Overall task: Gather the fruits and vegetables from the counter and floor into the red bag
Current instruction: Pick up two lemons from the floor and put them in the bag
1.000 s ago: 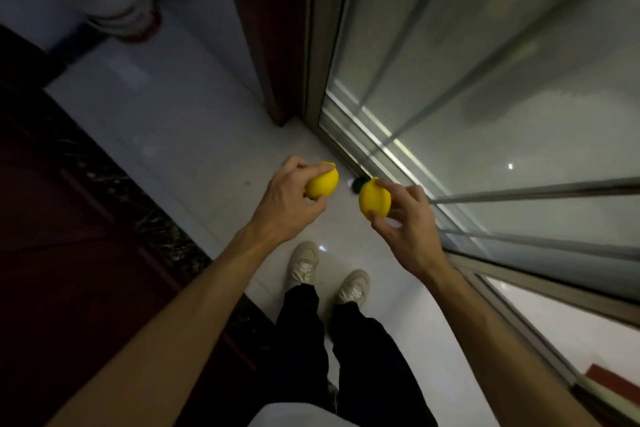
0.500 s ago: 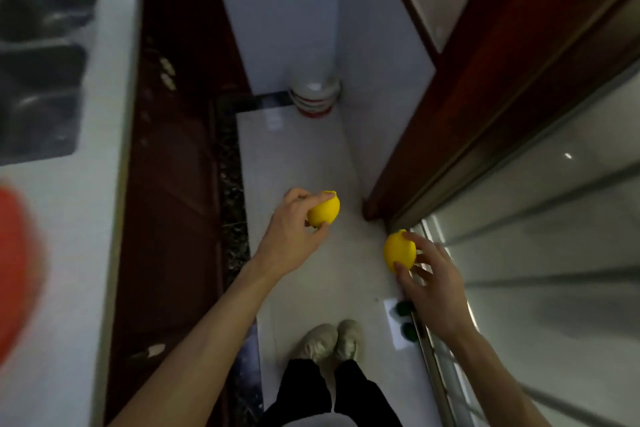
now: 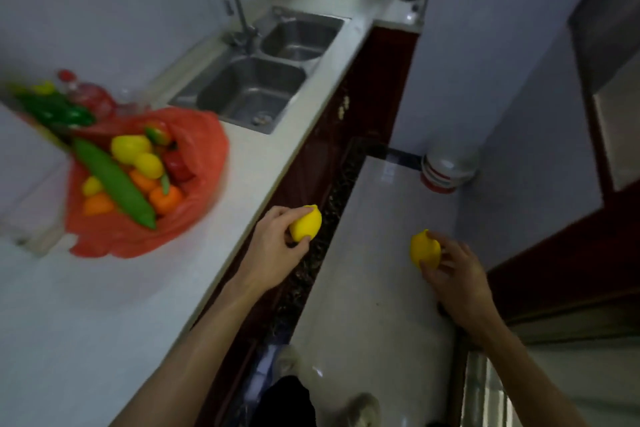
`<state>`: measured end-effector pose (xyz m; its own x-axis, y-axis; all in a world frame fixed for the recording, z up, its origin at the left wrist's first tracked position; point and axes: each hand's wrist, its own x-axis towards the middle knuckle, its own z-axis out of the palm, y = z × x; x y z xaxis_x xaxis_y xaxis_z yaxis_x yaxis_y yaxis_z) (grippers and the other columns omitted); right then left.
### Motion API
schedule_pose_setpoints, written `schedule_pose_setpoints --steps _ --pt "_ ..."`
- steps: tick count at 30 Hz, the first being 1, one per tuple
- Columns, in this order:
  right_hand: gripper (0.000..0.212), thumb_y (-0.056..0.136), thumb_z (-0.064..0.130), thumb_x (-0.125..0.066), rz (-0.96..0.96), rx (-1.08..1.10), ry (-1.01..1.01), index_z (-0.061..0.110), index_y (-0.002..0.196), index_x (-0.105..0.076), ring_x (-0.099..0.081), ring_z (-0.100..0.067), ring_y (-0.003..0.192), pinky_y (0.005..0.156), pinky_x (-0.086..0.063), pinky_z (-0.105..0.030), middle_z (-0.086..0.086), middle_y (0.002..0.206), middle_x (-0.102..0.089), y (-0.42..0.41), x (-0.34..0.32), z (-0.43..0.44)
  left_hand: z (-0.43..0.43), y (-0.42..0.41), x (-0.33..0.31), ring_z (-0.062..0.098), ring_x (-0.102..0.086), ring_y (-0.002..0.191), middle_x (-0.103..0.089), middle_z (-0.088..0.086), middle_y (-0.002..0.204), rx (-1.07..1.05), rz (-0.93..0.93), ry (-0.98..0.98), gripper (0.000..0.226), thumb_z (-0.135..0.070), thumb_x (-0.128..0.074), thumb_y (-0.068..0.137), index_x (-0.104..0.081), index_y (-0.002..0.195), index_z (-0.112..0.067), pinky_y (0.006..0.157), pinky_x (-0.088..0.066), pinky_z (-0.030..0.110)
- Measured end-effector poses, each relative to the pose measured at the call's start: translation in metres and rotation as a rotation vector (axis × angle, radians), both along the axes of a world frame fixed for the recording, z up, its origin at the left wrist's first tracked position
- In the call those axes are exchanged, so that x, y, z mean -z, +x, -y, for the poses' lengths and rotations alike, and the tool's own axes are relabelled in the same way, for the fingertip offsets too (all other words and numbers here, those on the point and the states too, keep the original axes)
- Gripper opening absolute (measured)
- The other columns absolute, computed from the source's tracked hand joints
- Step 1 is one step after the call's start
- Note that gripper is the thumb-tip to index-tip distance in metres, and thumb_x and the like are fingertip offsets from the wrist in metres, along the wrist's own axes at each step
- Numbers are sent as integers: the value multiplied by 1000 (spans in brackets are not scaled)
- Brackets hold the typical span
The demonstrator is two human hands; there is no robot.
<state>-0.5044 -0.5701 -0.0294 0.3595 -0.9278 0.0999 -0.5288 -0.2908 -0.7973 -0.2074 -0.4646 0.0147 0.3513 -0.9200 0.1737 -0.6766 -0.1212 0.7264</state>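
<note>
Counter (image 3: pixel 86 322), heaped bag (image 3: pixel 207 152) at 10 o'clock. Lemon (image 3: pixel 306 222) gripped in left hand (image 3: pixel 273 251), second lemon (image 3: pixel 425 250) in right hand (image 3: pixel 462 279). Could roll off heap.

— What's worn?
— Black trousers (image 3: pixel 289 404) and a pale, blurred shoe (image 3: pixel 362 409), both at the bottom edge.
— Arms?
— Bare forearms (image 3: pixel 194 340), uncovered all the way to the left hand (image 3: pixel 273 250) and right hand (image 3: pixel 457 276).
</note>
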Motion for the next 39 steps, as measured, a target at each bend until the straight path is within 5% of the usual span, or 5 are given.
schedule_pose_setpoints --steps 13,18,28,33,39 --pt "51 85 14 -69 21 -386 -8 21 131 -50 -58 -19 97 80 -54 -29 0 114 -48 237 -47 0 -57 168 -1 12 -62 98 -63 2 113 -362 -94 -90 52 -8 -72 75 -61 124 -22 77 -55 21" --pt "48 84 12 -69 69 -488 5 25 127 -52 -57 -9 96 78 -50 -10 2 112 -49 310 -56 -7 -69 211 -4 14 -62 96 -66 2 109 -464 -41 -86 49 -15 -72 74 -63 122 -21 82 -51 27" --pt "52 84 18 -67 -27 -758 12 28 130 -48 -55 -19 97 77 -54 -36 1 115 -48 461 -46 0 -55 271 14 17 -58 104 -62 5 113 -613 -14 -5 51 -16 -71 76 -60 125 -22 90 -46 28" --pt "52 82 13 -66 -155 -753 11 22 130 -50 -54 -30 97 71 -39 -30 -11 114 -50 505 -22 9 -33 275 27 14 -55 105 -57 1 112 -625 -63 57 49 -17 -67 80 -58 127 -24 90 -38 17" --pt "46 86 19 -62 -274 -723 6 24 130 -48 -54 -32 102 72 -41 -31 -12 120 -50 511 -6 27 -15 271 40 13 -52 107 -53 -1 112 -620 -99 114 49 -14 -65 81 -57 129 -24 96 -40 25"
